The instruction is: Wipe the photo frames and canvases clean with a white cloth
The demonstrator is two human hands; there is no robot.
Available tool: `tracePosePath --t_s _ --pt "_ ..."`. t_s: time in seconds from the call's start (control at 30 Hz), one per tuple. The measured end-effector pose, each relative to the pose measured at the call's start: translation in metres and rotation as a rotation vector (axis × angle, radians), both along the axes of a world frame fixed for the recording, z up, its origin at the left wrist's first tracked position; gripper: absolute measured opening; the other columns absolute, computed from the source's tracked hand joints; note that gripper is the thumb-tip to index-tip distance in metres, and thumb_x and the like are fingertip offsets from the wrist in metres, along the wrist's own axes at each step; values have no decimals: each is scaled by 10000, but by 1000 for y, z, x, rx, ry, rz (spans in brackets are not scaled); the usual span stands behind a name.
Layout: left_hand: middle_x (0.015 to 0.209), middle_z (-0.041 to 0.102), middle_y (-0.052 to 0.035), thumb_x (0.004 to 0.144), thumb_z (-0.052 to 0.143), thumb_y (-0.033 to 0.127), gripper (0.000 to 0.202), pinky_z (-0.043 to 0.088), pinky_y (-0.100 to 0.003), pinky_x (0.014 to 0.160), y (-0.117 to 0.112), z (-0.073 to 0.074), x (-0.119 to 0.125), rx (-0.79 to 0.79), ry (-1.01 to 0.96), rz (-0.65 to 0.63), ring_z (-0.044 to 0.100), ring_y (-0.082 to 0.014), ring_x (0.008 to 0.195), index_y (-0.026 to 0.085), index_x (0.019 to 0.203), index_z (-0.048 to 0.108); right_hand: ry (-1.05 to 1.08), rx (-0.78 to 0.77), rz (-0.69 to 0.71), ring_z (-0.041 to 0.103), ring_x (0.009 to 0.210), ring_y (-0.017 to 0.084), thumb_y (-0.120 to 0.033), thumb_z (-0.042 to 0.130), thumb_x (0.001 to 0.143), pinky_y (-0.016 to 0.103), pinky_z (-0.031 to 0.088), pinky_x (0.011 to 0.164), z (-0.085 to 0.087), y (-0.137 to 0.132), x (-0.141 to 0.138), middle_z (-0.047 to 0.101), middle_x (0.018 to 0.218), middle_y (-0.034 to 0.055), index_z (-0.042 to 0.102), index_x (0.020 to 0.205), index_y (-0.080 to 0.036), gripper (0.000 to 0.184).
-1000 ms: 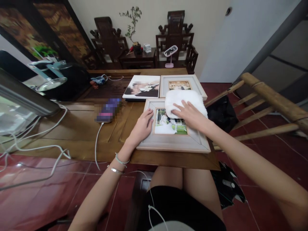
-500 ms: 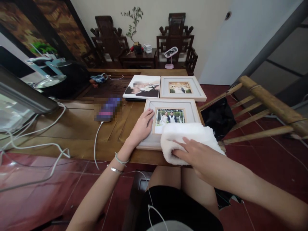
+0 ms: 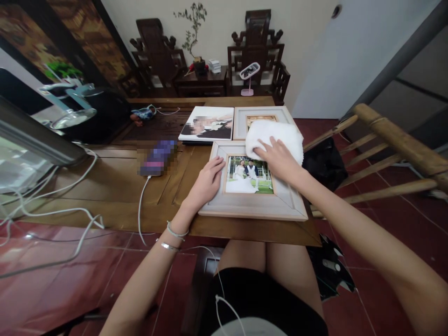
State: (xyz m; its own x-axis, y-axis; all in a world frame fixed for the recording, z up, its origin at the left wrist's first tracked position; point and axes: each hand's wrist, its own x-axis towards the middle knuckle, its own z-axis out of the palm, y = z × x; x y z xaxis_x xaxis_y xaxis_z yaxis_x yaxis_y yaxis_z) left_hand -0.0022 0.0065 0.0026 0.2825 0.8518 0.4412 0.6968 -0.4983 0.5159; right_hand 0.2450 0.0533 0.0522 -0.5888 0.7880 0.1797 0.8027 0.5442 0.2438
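White, fluffy cloth (image 3: 285, 131) is lying in a thick folded pad under the person's right hand (image 3: 284, 162), at one o'clock from the photo (image 3: 249, 175) in the near frame (image 3: 252, 205). It is covering that frame's upper right corner and hiding part of the far frame (image 3: 241, 123), which is sitting at twelve to one o'clock. The right hand is spreading its fingers over the pad, seemingly so that pressure is passing through the pile rather than bare fingertips; whether the thumb is pinching a fold, one cannot tell.

At nine o'clock, the left hand (image 3: 209, 184) is resting on the near frame's side, fingers extended and lying close together, gripping nothing visibly. It is probably bracing the frame against sliding on the wooden table (image 3: 119, 186). The near frame is lying flat and face up close to the table's edge, presumably because both arms are reaching it easily there.

At eleven o'clock, a white-edged picture panel (image 3: 208, 121) is lying just beside the far frame, apparently leaving the nearer place free for handling. Towards ten o'clock, a phone (image 3: 154, 158) is lying apart, its charging cable (image 3: 140, 205) trailing towards the edge.
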Motion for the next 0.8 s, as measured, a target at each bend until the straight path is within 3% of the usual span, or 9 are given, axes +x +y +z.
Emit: tracePosePath --t_s 0.17,0.33,0.43,0.53,0.6,0.7,0.8 --pt "1314 582 -144 901 407 154 374 356 -493 1108 1 -2 1 24 0 14 460 -258 1306 110 1212 609 -108 -141 100 419 1248 426 69 386 755 561 377 935 11 -57 -9 447 1418 175 554 1250 -165 573" --pt "1311 581 -156 896 403 142 374 371 -490 1098 2 -2 2 44 21 17 465 -258 1302 87 1203 608 -55 -381 273 616 1008 290 78 415 671 391 495 798 47 -121 -4 622 1206 115 592 1161 -194 588" --pt "1311 580 -159 897 403 141 375 373 -480 1099 2 -3 2 46 33 14 463 -257 1304 78 1208 603 17 -454 370 633 974 260 68 443 634 358 506 778 55 -138 -8 621 1222 87 597 1163 -225 623" --pt "1322 575 -143 903 396 143 376 369 -490 1101 2 -3 1 50 43 11 458 -253 1308 104 1217 600 62 -428 349 552 1152 306 74 440 639 424 486 880 40 -133 -15 536 1361 90 579 1214 -227 664" --pt "1332 567 -141 908 388 145 378 365 -489 1104 3 -4 0 44 57 3 451 -253 1313 112 1222 597 85 -388 295 442 1278 325 91 411 656 495 426 976 24 -116 -17 478 1422 89 555 1260 -222 695" --pt "1332 565 -146 917 383 157 379 361 -479 1109 3 -3 -1 30 68 -4 448 -255 1316 108 1228 594 103 -298 216 287 1379 336 121 359 673 567 317 1057 6 -74 -17 398 1481 99 527 1299 -194 721" --pt "1331 566 -149 921 386 173 377 356 -480 1112 2 -2 -1 22 55 -5 451 -258 1313 107 1226 597 112 -161 141 211 1405 353 143 304 686 601 287 1061 1 -27 -15 310 1528 104 479 1344 -181 754"
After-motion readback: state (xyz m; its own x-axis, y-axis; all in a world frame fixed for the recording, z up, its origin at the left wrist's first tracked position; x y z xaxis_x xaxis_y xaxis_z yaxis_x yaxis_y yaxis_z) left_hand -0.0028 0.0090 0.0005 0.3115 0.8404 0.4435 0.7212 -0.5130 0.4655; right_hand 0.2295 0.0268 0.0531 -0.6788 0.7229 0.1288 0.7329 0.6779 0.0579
